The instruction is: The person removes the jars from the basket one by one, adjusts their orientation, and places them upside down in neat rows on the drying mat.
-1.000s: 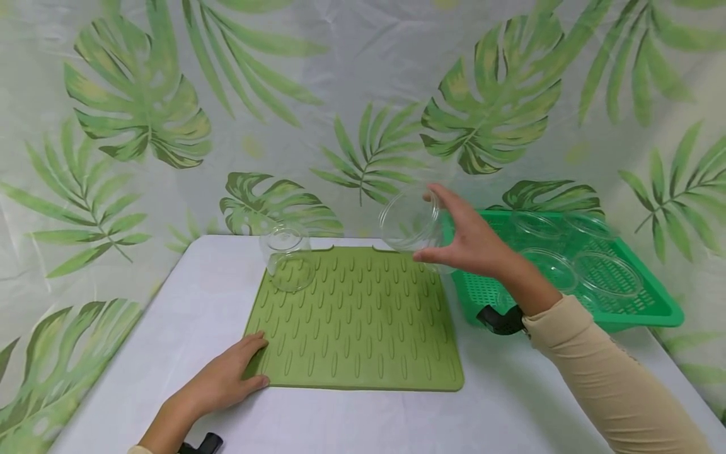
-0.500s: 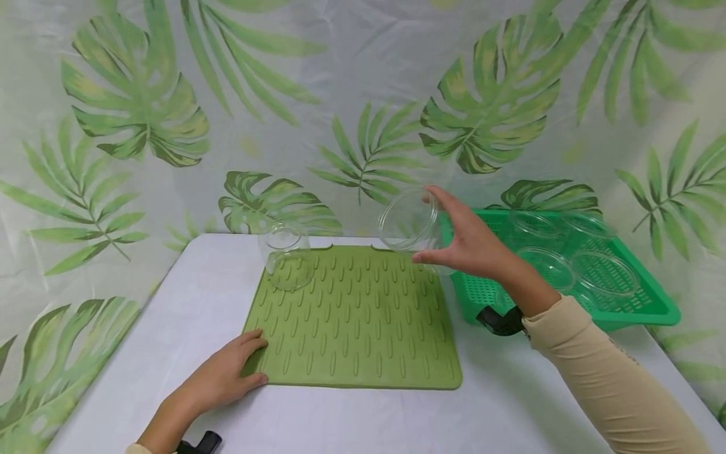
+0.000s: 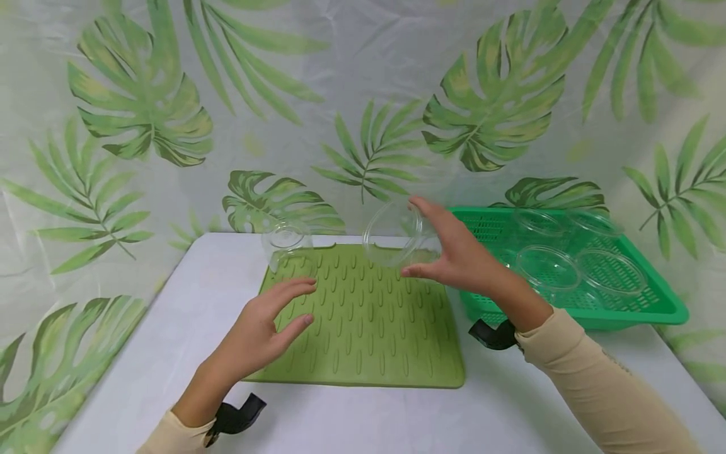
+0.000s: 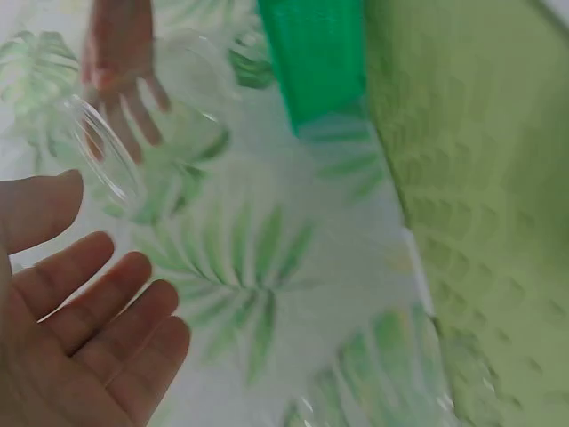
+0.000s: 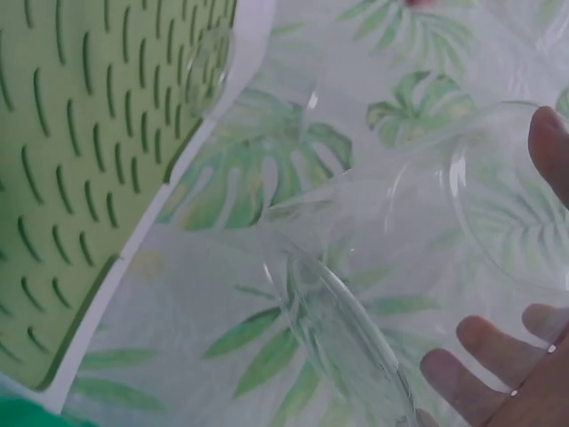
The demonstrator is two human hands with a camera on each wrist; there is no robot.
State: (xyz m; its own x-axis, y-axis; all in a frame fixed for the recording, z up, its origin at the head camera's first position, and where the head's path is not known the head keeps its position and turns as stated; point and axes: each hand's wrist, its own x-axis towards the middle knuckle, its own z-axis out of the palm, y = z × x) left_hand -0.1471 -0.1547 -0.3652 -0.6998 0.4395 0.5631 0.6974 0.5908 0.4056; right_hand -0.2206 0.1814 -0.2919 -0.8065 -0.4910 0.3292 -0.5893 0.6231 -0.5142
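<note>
My right hand (image 3: 459, 255) grips a clear cup (image 3: 394, 239) from the side, thumb below and fingers above. The cup is tilted on its side, its wide rim toward the left, over the back of the green mat (image 3: 374, 347). In the right wrist view its transparent wall (image 5: 364, 218) tapers away from the rim. The left hand (image 3: 258, 325) hovers over the mat's left part, fingers spread and holding nothing; its palm (image 4: 80, 356) shows in the left wrist view. Behind it another clear cup (image 3: 287, 239) stands upside down at the mat's back left corner.
A green plastic basket (image 3: 629, 318) stands on the right of the white table (image 3: 363, 422) and holds several clear cups (image 3: 549, 268). A leaf-printed curtain (image 3: 374, 75) hangs behind the table's back edge.
My left hand has lifted off the mat's left edge and moved up and right over the mat. The right hand has carried the cup slightly left and down.
</note>
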